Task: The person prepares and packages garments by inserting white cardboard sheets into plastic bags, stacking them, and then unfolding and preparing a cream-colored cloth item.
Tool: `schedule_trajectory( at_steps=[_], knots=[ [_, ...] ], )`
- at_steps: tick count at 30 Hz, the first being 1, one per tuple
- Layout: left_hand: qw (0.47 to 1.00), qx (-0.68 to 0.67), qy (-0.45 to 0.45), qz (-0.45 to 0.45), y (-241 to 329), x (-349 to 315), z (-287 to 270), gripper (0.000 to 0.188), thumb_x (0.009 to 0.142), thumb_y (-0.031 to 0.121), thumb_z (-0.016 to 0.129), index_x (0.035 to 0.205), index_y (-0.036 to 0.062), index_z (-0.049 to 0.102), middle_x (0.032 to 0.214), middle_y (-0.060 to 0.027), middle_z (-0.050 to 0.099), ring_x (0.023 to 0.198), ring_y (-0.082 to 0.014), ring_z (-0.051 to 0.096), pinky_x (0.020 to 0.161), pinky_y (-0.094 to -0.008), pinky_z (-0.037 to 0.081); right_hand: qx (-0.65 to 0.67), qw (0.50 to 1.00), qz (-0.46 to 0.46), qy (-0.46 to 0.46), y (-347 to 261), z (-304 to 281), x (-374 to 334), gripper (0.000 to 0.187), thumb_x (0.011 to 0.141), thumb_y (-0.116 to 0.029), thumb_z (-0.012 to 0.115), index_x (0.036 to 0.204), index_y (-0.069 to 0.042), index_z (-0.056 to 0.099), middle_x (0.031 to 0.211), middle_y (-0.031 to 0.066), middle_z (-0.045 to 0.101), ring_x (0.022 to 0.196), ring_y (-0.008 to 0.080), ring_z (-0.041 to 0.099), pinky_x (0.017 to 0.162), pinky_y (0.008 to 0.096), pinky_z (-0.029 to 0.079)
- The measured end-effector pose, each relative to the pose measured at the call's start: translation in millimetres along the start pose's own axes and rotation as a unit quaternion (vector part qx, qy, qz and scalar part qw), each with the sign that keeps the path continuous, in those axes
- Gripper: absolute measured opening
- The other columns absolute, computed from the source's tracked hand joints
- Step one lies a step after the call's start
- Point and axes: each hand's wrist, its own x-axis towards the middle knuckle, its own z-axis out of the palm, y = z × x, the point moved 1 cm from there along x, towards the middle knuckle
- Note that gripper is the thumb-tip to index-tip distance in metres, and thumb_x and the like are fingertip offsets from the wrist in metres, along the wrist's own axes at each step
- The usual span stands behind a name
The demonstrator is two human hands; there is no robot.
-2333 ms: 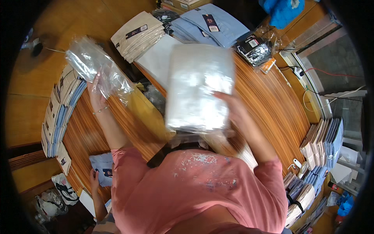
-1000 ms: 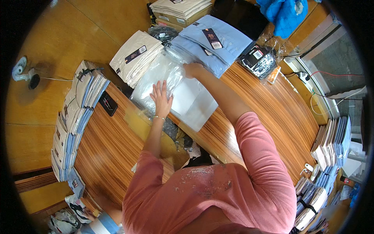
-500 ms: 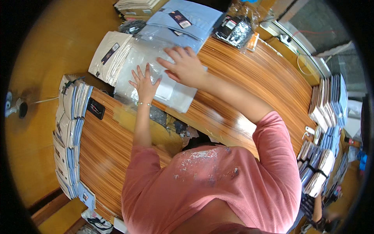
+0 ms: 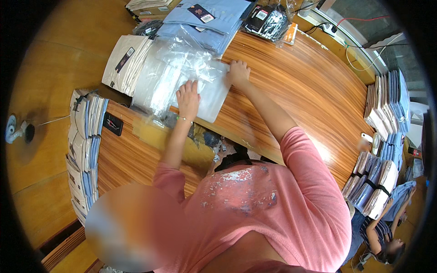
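Observation:
A pile of clear plastic bags lies flat on the wooden table, with a crinkled bag spread over its far part. My left hand rests on the bags, palm down, fingers laid out and slightly apart. At the right edge of the pile is my right hand, its fingers curled and the bag edge against its inner side; its grip is partly hidden. Left of the bags sits a stack of folded cream garments with a dark tag. Behind them are folded light blue garments, also tagged.
Black packaged items stand at the back. Folded garments line the left side and the right end, with tied bundles nearer. A phone lies on the left table part. Another person is at lower right.
My right hand has moved right, from over the bags to their edge, and its fingers have curled. My left hand has shifted right, its spread fingers drawing closer together. A blurred shape has appeared at lower left.

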Motion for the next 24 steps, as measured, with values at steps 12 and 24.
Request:
schedule_trajectory(
  at_steps=[12,24],
  knots=[
    [0.982,-0.182,0.033,0.042,-15.1,1.7,12.6,0.052,0.082,0.023,0.064,0.126,0.0018,0.045,0.129,-0.0209,0.044,0.120,-0.0357,0.041,0.101,-0.0453,0.033,0.063,0.975,-0.118,0.179,40.4,-7.1,-49.7,0.035,0.073,-0.021,0.064,0.104,-0.006,0.057,0.108,0.0150,0.054,0.103,0.0325,0.049,0.085,0.0469,0.041],
    [0.889,-0.369,0.229,0.147,124.6,-64.3,-117.9,0.034,0.092,0.024,0.046,0.106,-0.0033,0.062,0.101,-0.0123,0.060,0.087,-0.0193,0.056,0.079,-0.0332,0.045,0.537,0.828,-0.146,-0.074,204.6,-13.7,-372.4,0.032,0.086,-0.020,0.062,0.110,0.000,0.058,0.091,0.0087,0.063,0.082,0.0163,0.057,0.073,0.0310,0.047]
  ],
)
